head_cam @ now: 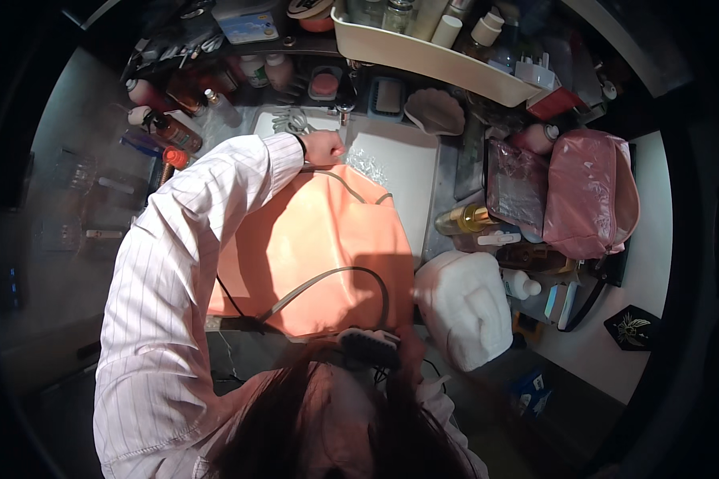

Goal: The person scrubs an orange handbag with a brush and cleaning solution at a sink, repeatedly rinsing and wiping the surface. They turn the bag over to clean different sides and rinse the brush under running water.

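A peach-coloured bag with grey strap handles is spread over the white sink and its front edge. Beyond the bag's far edge, close to the tap, is my left hand, its fingers curled in. Whether it grips anything cannot be told. My right hand, in shadow at the near edge of the bag, holds a scrub brush with dark bristles. A glistening clear patch, perhaps water, lies in the sink just past the bag.
To the right stand a white cloth-like bundle, a pink zip pouch and a gold-capped bottle. Behind the sink are a soap dish, a shell-shaped dish and a cream bin of bottles. More bottles crowd the left.
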The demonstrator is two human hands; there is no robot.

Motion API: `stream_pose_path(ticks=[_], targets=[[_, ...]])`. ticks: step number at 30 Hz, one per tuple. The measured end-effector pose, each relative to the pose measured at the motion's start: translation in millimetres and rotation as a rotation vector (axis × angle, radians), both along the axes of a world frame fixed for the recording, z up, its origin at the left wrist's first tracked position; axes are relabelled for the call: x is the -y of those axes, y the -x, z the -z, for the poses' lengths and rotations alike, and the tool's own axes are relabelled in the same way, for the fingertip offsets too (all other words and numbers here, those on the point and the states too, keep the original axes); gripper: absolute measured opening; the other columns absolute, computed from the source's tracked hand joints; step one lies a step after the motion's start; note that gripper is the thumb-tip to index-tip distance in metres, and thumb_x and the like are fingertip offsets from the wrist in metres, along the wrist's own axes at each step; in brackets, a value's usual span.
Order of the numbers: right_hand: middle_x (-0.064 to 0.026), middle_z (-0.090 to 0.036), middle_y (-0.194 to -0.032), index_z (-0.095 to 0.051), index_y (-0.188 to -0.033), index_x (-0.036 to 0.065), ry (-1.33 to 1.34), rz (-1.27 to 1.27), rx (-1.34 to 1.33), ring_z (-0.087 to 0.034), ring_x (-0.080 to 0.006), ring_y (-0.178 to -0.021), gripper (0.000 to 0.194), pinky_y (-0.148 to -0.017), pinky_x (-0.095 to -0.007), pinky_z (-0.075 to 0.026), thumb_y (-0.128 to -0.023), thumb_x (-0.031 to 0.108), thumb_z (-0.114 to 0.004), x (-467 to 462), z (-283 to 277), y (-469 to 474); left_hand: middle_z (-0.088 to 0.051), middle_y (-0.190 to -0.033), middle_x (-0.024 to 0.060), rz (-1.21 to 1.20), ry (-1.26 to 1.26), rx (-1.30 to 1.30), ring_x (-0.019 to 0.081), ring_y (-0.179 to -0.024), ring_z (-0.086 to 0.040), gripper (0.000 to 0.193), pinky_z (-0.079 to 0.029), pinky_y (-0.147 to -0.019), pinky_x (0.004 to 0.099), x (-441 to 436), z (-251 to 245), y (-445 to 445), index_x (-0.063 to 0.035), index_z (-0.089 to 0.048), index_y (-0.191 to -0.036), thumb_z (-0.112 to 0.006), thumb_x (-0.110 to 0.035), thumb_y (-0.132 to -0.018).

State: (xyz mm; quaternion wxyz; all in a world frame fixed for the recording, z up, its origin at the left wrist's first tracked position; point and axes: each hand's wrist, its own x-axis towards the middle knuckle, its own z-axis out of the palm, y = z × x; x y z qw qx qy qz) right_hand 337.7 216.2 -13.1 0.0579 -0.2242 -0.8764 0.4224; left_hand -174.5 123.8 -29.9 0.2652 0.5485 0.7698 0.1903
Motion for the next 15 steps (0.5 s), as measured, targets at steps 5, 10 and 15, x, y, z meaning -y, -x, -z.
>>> stream_pose_path(ticks=[5, 10, 15], targets=[[-0.0113, -0.059, -0.072, -0.058, -0.083, 0.007, 0.071, 0.010, -0.176, -0.060, -0.0265, -0.065, 0.022, -0.057, -0.0358, -0.046, -0.081, 0.023, -0.072, -3, 4, 13, -0.064, -0.074, 0.0136, -0.087, 0.111, 0.003, 0.0344, -0.079, -0.063, 0.026, -0.048, -0.069, 0.0441, -16, -47, -39, -0.0085, -0.063, -0.076, -0.068, -0.033, -0.081], [-0.0106, -0.059, -0.073, -0.057, -0.084, 0.008, 0.008, 0.019, -0.106, -0.060, -0.0254, -0.065, 0.020, -0.058, -0.0345, -0.046, -0.081, 0.021, -0.073, -3, -10, 18, -0.054, -0.120, 0.0087, 0.324, 0.191, -0.375, 0.0303, -0.104, -0.058, 0.034, -0.051, -0.083, 0.0417, -22, -40, -81, -0.0163, -0.067, -0.106, -0.068, -0.025, -0.073], [-0.0114, -0.059, -0.073, -0.058, -0.084, 0.008, 0.036, 0.042, -0.154, -0.061, -0.0264, -0.066, 0.019, -0.059, -0.0341, -0.047, -0.080, 0.018, -0.073, -2, -14, 21, -0.054, -0.111, 0.0064, 0.338, 0.219, -0.512, 0.0271, -0.104, -0.056, 0.034, -0.052, -0.082, 0.0366, -22, -24, -92, -0.0137, -0.064, -0.104, -0.069, -0.024, -0.072]])
